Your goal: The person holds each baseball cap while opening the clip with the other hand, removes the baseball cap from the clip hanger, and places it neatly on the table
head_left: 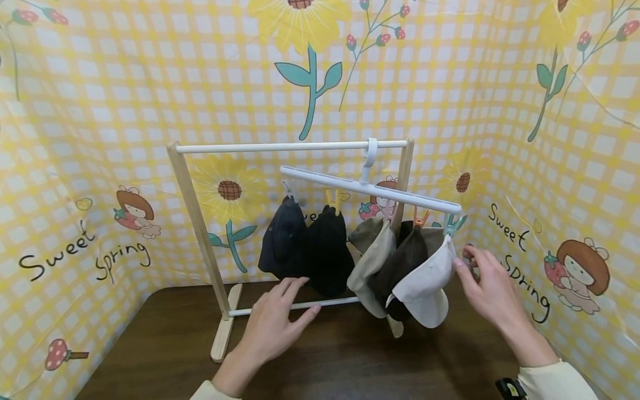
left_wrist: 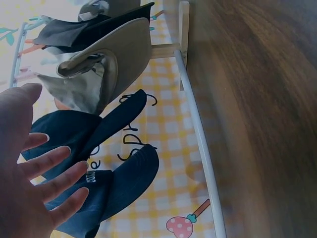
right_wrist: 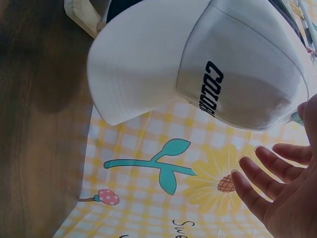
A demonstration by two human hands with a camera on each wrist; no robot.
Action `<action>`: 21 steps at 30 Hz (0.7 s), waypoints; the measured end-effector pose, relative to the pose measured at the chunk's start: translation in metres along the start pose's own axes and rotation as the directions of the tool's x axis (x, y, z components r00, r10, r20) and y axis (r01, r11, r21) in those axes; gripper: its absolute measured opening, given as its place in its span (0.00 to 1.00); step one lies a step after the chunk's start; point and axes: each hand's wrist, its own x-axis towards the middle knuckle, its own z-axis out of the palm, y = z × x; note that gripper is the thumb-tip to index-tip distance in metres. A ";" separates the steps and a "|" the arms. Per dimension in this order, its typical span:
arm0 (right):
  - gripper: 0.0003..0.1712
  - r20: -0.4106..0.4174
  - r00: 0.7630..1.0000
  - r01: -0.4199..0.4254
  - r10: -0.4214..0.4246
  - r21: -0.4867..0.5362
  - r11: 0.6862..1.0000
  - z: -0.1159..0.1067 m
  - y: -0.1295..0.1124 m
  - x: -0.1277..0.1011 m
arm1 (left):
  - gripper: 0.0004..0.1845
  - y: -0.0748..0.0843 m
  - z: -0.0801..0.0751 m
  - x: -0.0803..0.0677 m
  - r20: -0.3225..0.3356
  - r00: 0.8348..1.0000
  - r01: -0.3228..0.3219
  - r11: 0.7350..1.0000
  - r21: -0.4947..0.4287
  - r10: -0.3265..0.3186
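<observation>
White cap (head_left: 425, 280) hangs at the right end of the white clip hanger (head_left: 370, 189), held by a teal clip (head_left: 450, 225); its brim points down toward the table. We note the right hand (head_left: 487, 286) beside it, fingers straight and spread, fingertips (head_left: 457, 264) at or just off the cap's upper edge. From the head view we cannot tell whether they touch; the right wrist view shows a gap between the fingers and the crown, where black lettering reads across the front. The hand holds nothing.

Nearest us, the dark wooden table (head_left: 165, 344) carries the wooden rack (head_left: 192, 216). The left hand (head_left: 275, 322) is open, fingers relaxed and slightly spread, over the rack's lower white rail (head_left: 325, 304), just below the dark caps. It grips nothing.

Behind the white cap, along the hanger from right to left, we log:
- a dark brown cap (head_left: 400, 261) under an orange clip
- a khaki cap (head_left: 372, 261)
- a black cap (head_left: 327, 255) under a yellow clip
- a navy cap (head_left: 285, 241) at the left end

The hanger's hook sits over the rack's top rail (head_left: 280, 147). Farthest back, a yellow checked backdrop (head_left: 100, 139) with sunflowers and "Sweet Spring" lettering wraps three sides.
</observation>
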 end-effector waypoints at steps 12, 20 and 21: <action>0.24 -0.007 1.000 -0.002 0.002 0.022 1.000 -0.003 -0.005 0.004 | 0.31 0.005 0.005 0.000 0.012 1.000 -0.002 1.000 -0.018 0.002; 0.26 -0.002 1.000 -0.008 0.008 0.019 1.000 -0.003 -0.009 0.009 | 0.31 0.009 0.008 0.002 0.023 1.000 -0.005 1.000 -0.026 0.006; 0.26 0.000 1.000 -0.010 0.010 0.016 1.000 -0.004 -0.010 0.009 | 0.31 0.009 0.008 0.002 0.023 1.000 -0.008 1.000 -0.030 0.009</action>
